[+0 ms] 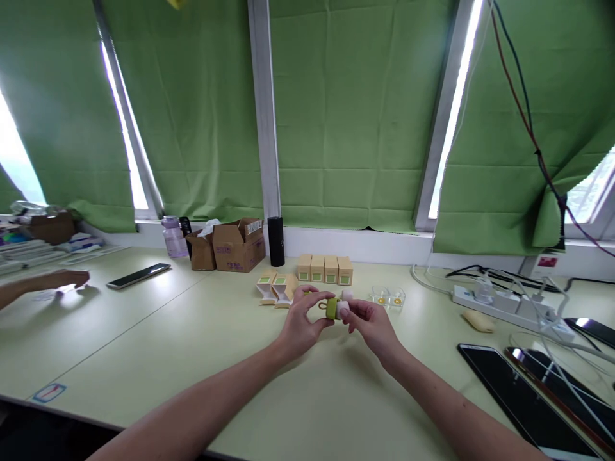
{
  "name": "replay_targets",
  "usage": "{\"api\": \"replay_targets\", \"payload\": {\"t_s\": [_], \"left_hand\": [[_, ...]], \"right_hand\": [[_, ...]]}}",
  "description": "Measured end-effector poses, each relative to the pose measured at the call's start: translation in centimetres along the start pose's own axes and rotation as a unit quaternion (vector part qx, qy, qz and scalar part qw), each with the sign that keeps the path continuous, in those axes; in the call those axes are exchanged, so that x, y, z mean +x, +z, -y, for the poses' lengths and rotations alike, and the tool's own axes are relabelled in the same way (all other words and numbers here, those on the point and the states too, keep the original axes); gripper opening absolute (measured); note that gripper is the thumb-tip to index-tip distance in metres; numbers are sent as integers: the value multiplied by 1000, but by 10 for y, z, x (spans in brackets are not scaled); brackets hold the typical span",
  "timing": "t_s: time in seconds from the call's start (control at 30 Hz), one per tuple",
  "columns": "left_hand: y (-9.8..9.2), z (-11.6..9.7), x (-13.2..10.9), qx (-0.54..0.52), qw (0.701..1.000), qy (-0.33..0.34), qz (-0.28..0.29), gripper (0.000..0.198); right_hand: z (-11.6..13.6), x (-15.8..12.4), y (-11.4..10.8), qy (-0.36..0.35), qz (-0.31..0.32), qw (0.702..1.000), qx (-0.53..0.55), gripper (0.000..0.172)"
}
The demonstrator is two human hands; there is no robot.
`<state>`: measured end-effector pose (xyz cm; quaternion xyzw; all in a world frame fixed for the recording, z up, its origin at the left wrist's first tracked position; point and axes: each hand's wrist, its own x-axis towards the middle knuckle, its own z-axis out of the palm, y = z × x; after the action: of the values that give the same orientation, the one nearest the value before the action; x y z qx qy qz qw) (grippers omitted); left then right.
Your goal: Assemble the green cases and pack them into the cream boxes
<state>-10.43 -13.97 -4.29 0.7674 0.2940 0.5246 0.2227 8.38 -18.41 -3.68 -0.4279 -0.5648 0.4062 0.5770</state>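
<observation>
Mid-frame, left hand and right hand, fingertips closed on one small green-and-white piece; tan boxes just behind

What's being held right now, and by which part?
A small green piece: the left hand pinches its green end, the right hand its white end.

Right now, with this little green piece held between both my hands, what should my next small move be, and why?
Probably press the white part squarely against the green piece, though the detail is small. The left hand pinches the green piece, the right hand holds the white part at its end, and the two already touch above the table.
</observation>
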Motion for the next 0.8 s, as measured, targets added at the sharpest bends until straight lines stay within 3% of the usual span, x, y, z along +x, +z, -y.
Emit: {"api": "replay_targets", "payload": {"t_s": [0.27,0.8], "left_hand": [[0,-1,1,18,999,39,8,49],[4,-2,0,16,999,25,13,47]], "right_hand": [[-1,0,2,-2,-10,1000,5,56],[-12,-1,5,-37,-40,999,7,66]]}}
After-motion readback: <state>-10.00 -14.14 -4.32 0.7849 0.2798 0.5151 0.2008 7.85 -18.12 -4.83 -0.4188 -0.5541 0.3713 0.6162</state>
